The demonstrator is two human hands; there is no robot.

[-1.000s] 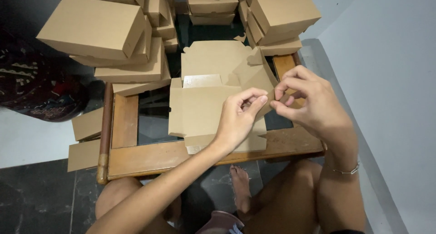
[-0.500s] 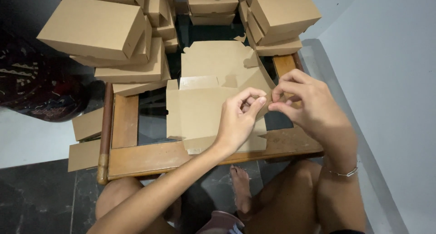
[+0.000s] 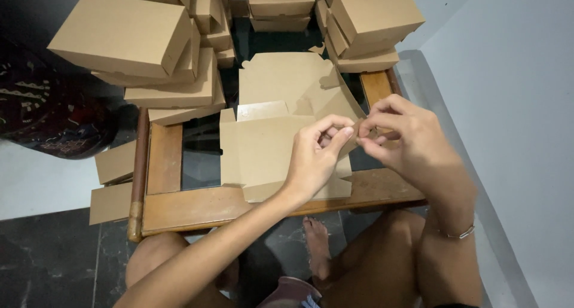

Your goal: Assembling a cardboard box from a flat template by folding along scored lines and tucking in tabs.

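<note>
A flat brown cardboard box blank [image 3: 263, 143] lies on a low wooden table with a glass top [image 3: 191, 206]. My left hand [image 3: 317, 155] and my right hand [image 3: 406, 137] meet at the blank's right edge. Both pinch the same small side flap [image 3: 357, 134] between thumb and fingertips. The blank's rear lid panel [image 3: 287, 81] stands tilted up behind my hands. A bracelet sits on my right wrist.
Stacks of folded brown boxes stand at the back left [image 3: 137, 39] and back right [image 3: 365, 21]. Flat blanks [image 3: 113, 182] hang off the table's left side. A dark patterned cloth [image 3: 42, 116] lies far left; a pale wall [image 3: 514, 134] runs along the right.
Both hands have shifted slightly toward each other on the flap, and the blank's near left flap has risen a little.
</note>
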